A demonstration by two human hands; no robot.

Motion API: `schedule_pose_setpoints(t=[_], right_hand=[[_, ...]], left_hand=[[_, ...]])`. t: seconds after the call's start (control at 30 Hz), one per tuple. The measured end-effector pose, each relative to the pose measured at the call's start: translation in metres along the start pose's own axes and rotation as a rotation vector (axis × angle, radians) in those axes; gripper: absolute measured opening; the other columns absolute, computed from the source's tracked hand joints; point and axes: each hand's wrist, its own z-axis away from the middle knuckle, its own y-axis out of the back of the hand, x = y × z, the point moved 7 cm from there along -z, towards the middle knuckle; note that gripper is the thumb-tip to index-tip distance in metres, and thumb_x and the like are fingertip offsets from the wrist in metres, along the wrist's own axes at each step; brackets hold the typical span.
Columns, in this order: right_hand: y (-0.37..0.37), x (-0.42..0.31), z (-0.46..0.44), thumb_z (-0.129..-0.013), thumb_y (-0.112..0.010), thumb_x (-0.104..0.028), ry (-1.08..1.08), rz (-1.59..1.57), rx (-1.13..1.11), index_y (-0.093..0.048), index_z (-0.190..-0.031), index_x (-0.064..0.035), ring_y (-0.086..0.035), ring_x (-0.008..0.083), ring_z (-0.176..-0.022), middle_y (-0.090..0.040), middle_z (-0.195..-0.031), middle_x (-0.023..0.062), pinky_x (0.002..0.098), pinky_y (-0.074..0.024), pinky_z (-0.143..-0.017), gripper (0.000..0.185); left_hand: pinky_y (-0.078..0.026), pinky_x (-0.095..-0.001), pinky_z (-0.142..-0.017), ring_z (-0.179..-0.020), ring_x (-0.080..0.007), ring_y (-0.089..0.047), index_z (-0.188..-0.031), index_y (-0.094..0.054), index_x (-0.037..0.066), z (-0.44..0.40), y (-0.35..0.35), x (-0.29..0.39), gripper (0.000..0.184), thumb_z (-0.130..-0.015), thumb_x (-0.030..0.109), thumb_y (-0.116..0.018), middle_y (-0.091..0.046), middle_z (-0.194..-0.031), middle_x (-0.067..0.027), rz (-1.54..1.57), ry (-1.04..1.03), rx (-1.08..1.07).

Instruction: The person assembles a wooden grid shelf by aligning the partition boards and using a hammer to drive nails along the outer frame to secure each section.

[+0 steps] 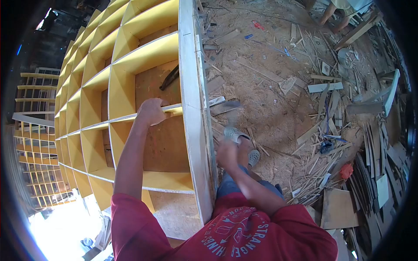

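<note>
The left hand sits toward 10 o'clock from the middle of the view, its fingers curled over the pale edge of a yellow divider and gripping it. That divider is part of a large yellow grid frame, which spreads from 8 o'clock round to 11 o'clock, with brown panel showing at the bottom of its compartments. A dark, elongated object lies in the compartment just beyond the hand, at 11 o'clock.

A whitish edge board closes the frame's near side, running from 12 o'clock down to 6 o'clock. Just beside it, at 5 o'clock, is the right hand (badly blurred, so I cannot tell whether it is open, closed or holding anything). It is in front of the person's legs, near a light shoe.

Sawdust and wood scraps cover the floor. A red object lies at 1 o'clock, a crumpled red one between 3 and 4, and another person's legs show toward 2.
</note>
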Motion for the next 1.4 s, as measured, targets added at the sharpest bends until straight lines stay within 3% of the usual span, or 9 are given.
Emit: schedule_pose_setpoints(t=[0.1, 0.27, 0.4, 0.53, 0.77, 0.9, 1.1, 1.23, 1.4], right_hand=[[-0.023, 0.023, 0.004, -0.112, -0.05, -0.044, 0.115, 0.42, -0.17, -0.052, -0.102, -0.0054, -0.062, 0.0173, -0.058, -0.061, -0.076, 0.0087, 0.0335, -0.054, -0.057, 0.04], [0.018, -0.07, 0.006, -0.113, -0.052, -0.043, 0.067, -0.329, 0.16, -0.049, -0.095, -0.0073, -0.051, 0.0143, -0.044, -0.051, -0.066, 0.0027, 0.035, -0.0436, -0.041, 0.039], [-0.043, 0.004, 0.024, -0.113, -0.051, -0.042, 0.94, 0.734, 0.065, -0.046, -0.092, -0.01, -0.054, 0.014, -0.049, -0.053, -0.069, 0.0035, 0.0312, -0.0459, -0.041, 0.039], [0.009, -0.062, 0.017, -0.115, -0.047, -0.032, -0.243, 0.11, -0.077, -0.051, -0.101, -0.0067, -0.056, 0.0181, -0.048, -0.059, -0.071, 0.0066, 0.0327, -0.0512, -0.046, 0.029], [-0.03, -0.022, 0.024, -0.116, -0.045, -0.033, 0.231, 0.251, -0.073, -0.055, -0.102, -0.0064, -0.063, 0.0182, -0.055, -0.072, -0.085, 0.0139, 0.0342, -0.0518, -0.053, 0.032], [-0.018, -0.032, 0.024, -0.115, -0.048, -0.033, -0.119, 0.143, -0.312, -0.056, -0.105, -0.0081, -0.057, 0.0146, -0.048, -0.064, -0.073, 0.0052, 0.0309, -0.0472, -0.045, 0.028], [0.014, -0.062, -0.011, -0.116, -0.045, -0.032, 0.006, -0.35, 0.26, -0.055, -0.1, -0.0101, -0.056, 0.0183, -0.047, -0.057, -0.072, 0.0022, 0.0331, -0.0476, -0.041, 0.03], [-0.047, -0.023, 0.042, -0.115, -0.046, -0.024, -0.29, 0.192, -0.486, -0.062, -0.106, -0.0082, -0.062, 0.0187, -0.054, -0.066, -0.078, 0.0052, 0.0344, -0.0523, -0.047, 0.024], [0.023, 0.017, -0.04, -0.114, -0.051, -0.027, -0.094, -0.552, -0.046, -0.057, -0.105, -0.0051, -0.057, 0.0135, -0.053, -0.058, -0.072, 0.0024, 0.0295, -0.0488, -0.045, 0.025]], left_hand=[[-0.057, -0.0466, -0.098, -0.104, -0.0347, -0.074, -0.115, -0.082, 0.019, 0.001, 0.002, 0.005, 0.04, -0.085, 0.046, -0.079, -0.079, -0.109, -0.0129, 0.009, 0.001, -0.016], [-0.057, -0.0462, -0.097, -0.103, -0.0355, -0.073, -0.113, -0.082, 0.019, 0.002, -0.003, 0.004, 0.04, -0.084, 0.046, -0.081, -0.079, -0.108, -0.0134, 0.016, -0.002, -0.016], [-0.057, -0.0461, -0.095, -0.102, -0.035, -0.073, -0.113, -0.082, 0.021, -0.005, -0.008, -0.001, 0.038, -0.084, 0.045, -0.082, -0.079, -0.106, -0.0133, -0.008, 0.0, -0.018], [-0.058, -0.0462, -0.094, -0.1, -0.0347, -0.074, -0.113, -0.082, 0.021, -0.003, -0.007, -0.001, 0.036, -0.085, 0.044, -0.082, -0.079, -0.104, -0.0127, -0.012, -0.019, -0.005], [-0.058, -0.0457, -0.094, -0.1, -0.0337, -0.074, -0.11, -0.083, 0.02, -0.004, -0.005, 0.004, 0.035, -0.085, 0.044, -0.082, -0.079, -0.104, -0.0113, 0.0, -0.011, -0.014], [-0.058, -0.0458, -0.094, -0.1, -0.0328, -0.074, -0.112, -0.083, 0.021, -0.003, -0.009, -0.004, 0.035, -0.085, 0.043, -0.082, -0.08, -0.103, -0.0106, -0.008, -0.026, -0.002], [-0.058, -0.0463, -0.095, -0.101, -0.0321, -0.074, -0.112, -0.083, 0.022, -0.002, -0.007, 0.001, 0.033, -0.086, 0.042, -0.081, -0.08, -0.103, -0.0094, 0.016, -0.026, -0.015], [-0.058, -0.045, -0.093, -0.1, -0.0329, -0.073, -0.11, -0.083, 0.02, -0.002, -0.005, 0.001, 0.031, -0.083, 0.037, -0.084, -0.08, -0.104, -0.0092, 0.027, -0.023, -0.001], [-0.058, -0.0456, -0.095, -0.104, -0.0317, -0.074, -0.115, -0.082, 0.025, -0.006, -0.012, -0.008, 0.034, -0.084, 0.037, -0.081, -0.08, -0.109, -0.008, 0.084, -0.007, -0.041]])
